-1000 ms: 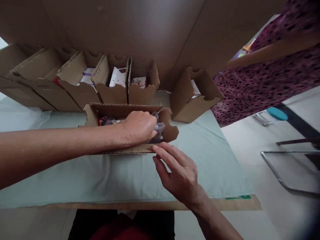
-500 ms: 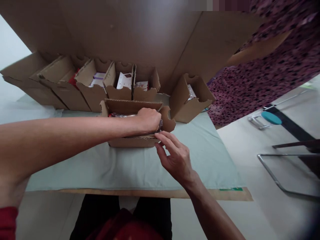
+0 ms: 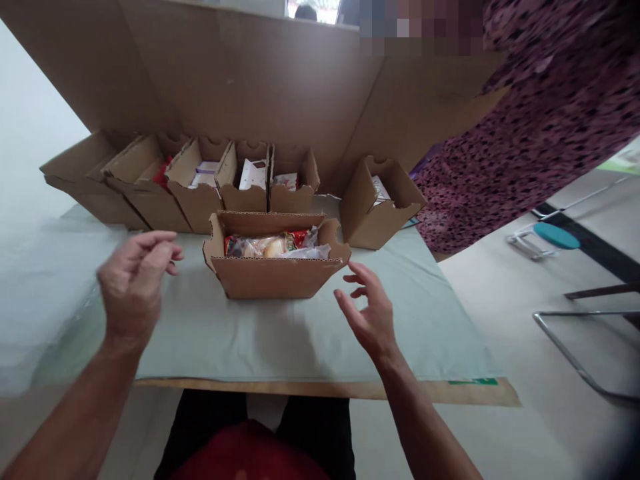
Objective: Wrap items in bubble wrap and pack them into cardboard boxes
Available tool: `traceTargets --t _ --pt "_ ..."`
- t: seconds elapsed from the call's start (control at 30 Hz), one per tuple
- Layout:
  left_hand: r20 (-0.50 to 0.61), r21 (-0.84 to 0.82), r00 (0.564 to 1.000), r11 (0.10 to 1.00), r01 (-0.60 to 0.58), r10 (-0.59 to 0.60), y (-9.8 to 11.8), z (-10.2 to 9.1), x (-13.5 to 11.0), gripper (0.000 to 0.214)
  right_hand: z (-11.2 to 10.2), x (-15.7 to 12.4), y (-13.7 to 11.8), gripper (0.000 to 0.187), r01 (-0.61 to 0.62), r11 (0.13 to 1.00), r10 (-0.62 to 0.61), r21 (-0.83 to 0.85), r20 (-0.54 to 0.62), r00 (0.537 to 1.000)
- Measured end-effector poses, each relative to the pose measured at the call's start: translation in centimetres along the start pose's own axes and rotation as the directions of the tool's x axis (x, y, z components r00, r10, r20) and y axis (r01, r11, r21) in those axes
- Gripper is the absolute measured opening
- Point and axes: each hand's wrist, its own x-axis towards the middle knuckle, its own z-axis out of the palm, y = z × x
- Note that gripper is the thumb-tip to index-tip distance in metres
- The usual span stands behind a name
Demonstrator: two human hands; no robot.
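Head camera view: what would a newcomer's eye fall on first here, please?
First, the open cardboard box in the middle of the pale green cloth, full of wrapped packets. The left hand and right hand hover empty on either side, apart from it. Behind stands a row of other cardboard boxes; a person in a purple patterned garment is at the right.
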Motion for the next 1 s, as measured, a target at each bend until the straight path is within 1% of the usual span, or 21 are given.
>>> traceTargets --t 0.03,0.07,0.1,0.13,0.17,0.2,0.27,0.3,0.37,0.47,0.53,0.6,0.7,0.77,0.87,1.0 --pt "0.037 -0.066 0.999 0.997 0.040 -0.038 -2.4 0.6 -0.6 0.049 0.6 0.2 1.1 0.058 -0.067 0.997 0.064 0.041 0.067 0.996" --pt "0.089 -0.129 0.995 0.990 0.049 -0.037 -4.5 1.5 -1.0 0.058 1.2 0.4 2.1 0.069 -0.126 0.989 0.113 0.083 0.140 0.984" --pt "0.182 -0.189 0.983 0.980 0.055 -0.021 -6.2 2.7 -1.3 0.074 1.8 0.8 2.9 0.077 -0.174 0.977 0.145 0.125 0.211 0.967" --pt "0.226 -0.244 0.974 0.968 0.063 -0.007 -7.5 4.0 -1.5 0.087 2.5 1.2 3.5 0.083 -0.215 0.962 0.164 0.168 0.273 0.948" --pt "0.311 -0.266 0.950 0.960 0.088 -0.001 -8.3 5.3 -1.5 0.094 3.1 1.6 3.8 0.087 -0.252 0.945 0.176 0.210 0.324 0.929" --pt "0.373 -0.280 0.928 0.953 0.115 -0.003 -8.7 6.4 -1.5 0.097 3.8 2.0 4.0 0.089 -0.284 0.926 0.182 0.249 0.366 0.913" --pt "0.451 -0.292 0.892 0.941 0.172 -0.023 -8.6 8.1 -1.2 0.096 4.9 2.7 3.7 0.088 -0.339 0.884 0.184 0.321 0.429 0.884" --pt "0.460 -0.302 0.887 0.933 0.196 -0.037 -8.3 8.6 -1.1 0.096 5.4 2.8 3.3 0.085 -0.361 0.862 0.180 0.356 0.451 0.874" --pt "0.450 -0.317 0.890 0.920 0.231 -0.069 -7.8 9.2 -1.0 0.099 6.2 2.9 2.6 0.080 -0.394 0.821 0.176 0.414 0.474 0.863" --pt "0.429 -0.322 0.898 0.912 0.254 -0.099 -7.7 9.4 -1.5 0.098 6.4 2.2 1.8 0.073 -0.411 0.793 0.211 0.449 0.431 0.878" --pt "0.441 -0.336 0.894 0.908 0.250 -0.083 -7.7 9.5 -2.3 0.092 5.7 1.3 1.4 0.066 -0.408 0.805 0.247 0.432 0.381 0.891" --pt "0.465 -0.345 0.883 0.907 0.243 -0.060 -7.5 9.4 -3.2 0.083 4.5 0.4 0.8 0.058 -0.399 0.816 0.266 0.418 0.342 0.901" --pt "0.489 -0.339 0.870 0.905 0.257 -0.063 -6.4 8.9 -4.1 0.076 2.8 -0.9 -0.6 0.050 -0.395 0.815 0.283 0.424 0.304 0.910" --pt "0.490 -0.340 0.869 0.901 0.270 -0.076 -5.5 8.2 -4.4 0.079 2.1 -1.6 -1.7 0.051 -0.395 0.813 0.296 0.428 0.280 0.913" --pt "0.482 -0.323 0.870 0.904 0.281 -0.098 -4.8 7.4 -4.7 0.079 1.7 -2.2 -2.9 0.055 -0.389 0.824 0.298 0.412 0.268 0.916" --pt "0.493 -0.323 0.865 0.903 0.282 -0.094 -4.7 6.9 -6.0 0.078 1.0 -2.7 -3.3 0.052 -0.390 0.827 0.290 0.405 0.287 0.913"
